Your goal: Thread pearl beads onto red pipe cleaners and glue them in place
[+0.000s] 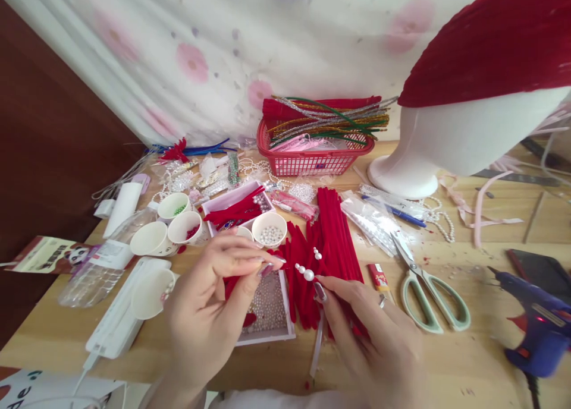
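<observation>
My right hand [372, 332] pinches one end of a short row of white pearl beads [308, 274] graded from small to large. Another small pearl cluster [317, 253] shows just above it, and I cannot tell whether the two are joined. My left hand [209, 305] is raised beside it, thumb and fingertips pressed together; anything between them is too small to make out. Behind and below the hands lie a bundle of red fuzzy stems [336, 236] and a white tray [285, 332] of loose pearls. A paper cup of pearls [269, 229] stands just beyond.
Scissors [428, 290] and a blue glue gun [535, 320] with a lit red light lie at right. Several paper cups [149, 239], a plastic bottle [102, 272] and a power strip [125, 314] are at left. A red basket [312, 162] and a white mannequin head [450, 135] stand behind.
</observation>
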### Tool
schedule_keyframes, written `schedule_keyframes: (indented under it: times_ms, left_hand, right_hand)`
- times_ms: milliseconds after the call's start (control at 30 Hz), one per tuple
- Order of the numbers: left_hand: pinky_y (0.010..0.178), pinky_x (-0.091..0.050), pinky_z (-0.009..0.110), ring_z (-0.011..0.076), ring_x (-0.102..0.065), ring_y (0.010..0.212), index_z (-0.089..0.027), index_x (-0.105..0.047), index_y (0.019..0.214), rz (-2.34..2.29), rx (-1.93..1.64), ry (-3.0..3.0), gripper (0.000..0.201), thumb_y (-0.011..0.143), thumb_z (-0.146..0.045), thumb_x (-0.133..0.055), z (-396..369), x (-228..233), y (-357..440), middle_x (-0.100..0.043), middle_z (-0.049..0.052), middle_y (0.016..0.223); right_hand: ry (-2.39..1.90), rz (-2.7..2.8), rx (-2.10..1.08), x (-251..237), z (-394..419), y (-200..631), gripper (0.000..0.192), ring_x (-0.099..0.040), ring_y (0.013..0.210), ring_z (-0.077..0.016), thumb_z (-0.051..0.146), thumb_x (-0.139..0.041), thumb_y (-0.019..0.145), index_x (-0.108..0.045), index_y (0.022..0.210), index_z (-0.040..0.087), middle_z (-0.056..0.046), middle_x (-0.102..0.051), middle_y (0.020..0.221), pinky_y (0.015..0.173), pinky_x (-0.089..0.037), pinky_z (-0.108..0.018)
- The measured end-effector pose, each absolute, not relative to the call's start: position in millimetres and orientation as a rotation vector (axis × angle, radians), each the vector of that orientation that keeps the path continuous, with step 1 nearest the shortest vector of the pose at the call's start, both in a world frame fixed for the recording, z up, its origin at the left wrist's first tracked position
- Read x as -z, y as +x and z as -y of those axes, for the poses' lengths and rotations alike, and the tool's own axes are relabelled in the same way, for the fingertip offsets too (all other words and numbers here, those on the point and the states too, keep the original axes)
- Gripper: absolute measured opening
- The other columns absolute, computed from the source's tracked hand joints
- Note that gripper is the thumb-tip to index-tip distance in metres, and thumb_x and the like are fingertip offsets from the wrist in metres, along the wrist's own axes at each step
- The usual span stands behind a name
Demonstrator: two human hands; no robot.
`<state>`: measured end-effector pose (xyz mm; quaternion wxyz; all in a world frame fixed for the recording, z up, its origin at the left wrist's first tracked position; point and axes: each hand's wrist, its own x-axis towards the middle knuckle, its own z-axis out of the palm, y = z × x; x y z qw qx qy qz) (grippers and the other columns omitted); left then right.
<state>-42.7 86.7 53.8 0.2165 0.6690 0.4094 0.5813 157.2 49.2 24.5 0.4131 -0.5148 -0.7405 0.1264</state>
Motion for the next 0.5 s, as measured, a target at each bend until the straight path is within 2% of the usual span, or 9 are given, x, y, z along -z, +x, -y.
schedule_keyframes:
  times_ms: [133,267,333,367,433,500]
  left_hand:
    - [0.108,-0.051,0.042,0.0186,-0.072,0.096,-0.027,-0.072,0.09,-1.142,-1.664,1.629,0.026,0.085,-0.002,-0.073,-86,-52,-46,-0.081,-0.004,0.084]
    - [0.114,-0.046,0.04,0.0182,-0.075,0.103,-0.027,-0.067,0.093,-0.916,-1.524,1.283,0.01,0.094,-0.019,-0.072,-81,-58,-43,-0.077,-0.006,0.078]
    - [0.101,-0.055,0.037,0.017,-0.077,0.091,-0.029,-0.065,0.097,-0.836,-1.398,1.13,0.005,0.098,-0.024,-0.068,-77,-62,-38,-0.071,-0.006,0.077]
    - [0.086,-0.059,0.032,0.014,-0.075,0.077,-0.029,-0.064,0.098,-0.819,-1.321,1.071,0.003,0.1,-0.026,-0.065,-76,-65,-36,-0.068,-0.006,0.078]
    - [0.056,-0.048,0.021,0.0068,-0.059,0.054,-0.029,-0.065,0.099,-0.841,-1.171,1.023,0.004,0.101,-0.03,-0.061,-75,-67,-34,-0.063,-0.006,0.079]
    - [0.049,-0.037,0.019,0.0064,-0.046,0.052,-0.028,-0.066,0.104,-0.985,-1.056,1.047,0.01,0.103,-0.033,-0.057,-78,-67,-37,-0.058,-0.005,0.076]
  right_hand:
    - [-1.302,1.886,-0.306,-26,-49,157,0.02,-0.072,0.069,-0.0115,0.011,-0.057,0.1,-0.064,0.115,0.021,-0.001,-0.075,0.083,0.069,-0.053,-0.021]
    - [-1.31,1.871,-0.332,-27,-49,155,0.019,-0.071,0.068,-0.0107,0.011,-0.056,0.1,-0.065,0.114,0.021,0.0,-0.074,0.082,0.069,-0.053,-0.02]
    - [-1.308,1.871,-0.331,-27,-50,154,0.019,-0.07,0.066,-0.0104,0.011,-0.056,0.1,-0.065,0.114,0.021,0.0,-0.074,0.081,0.067,-0.053,-0.02]
    - [-1.303,1.877,-0.321,-27,-50,154,0.019,-0.069,0.065,-0.0103,0.01,-0.057,0.1,-0.065,0.114,0.021,0.0,-0.075,0.082,0.067,-0.053,-0.02]
    - [-1.31,1.876,-0.291,-26,-50,154,0.019,-0.071,0.067,-0.0112,0.011,-0.057,0.1,-0.065,0.114,0.021,-0.002,-0.076,0.086,0.069,-0.054,-0.021]
    - [-1.331,1.874,-0.261,-25,-49,155,0.019,-0.073,0.072,-0.0126,0.012,-0.058,0.1,-0.066,0.115,0.022,-0.002,-0.078,0.089,0.074,-0.056,-0.022]
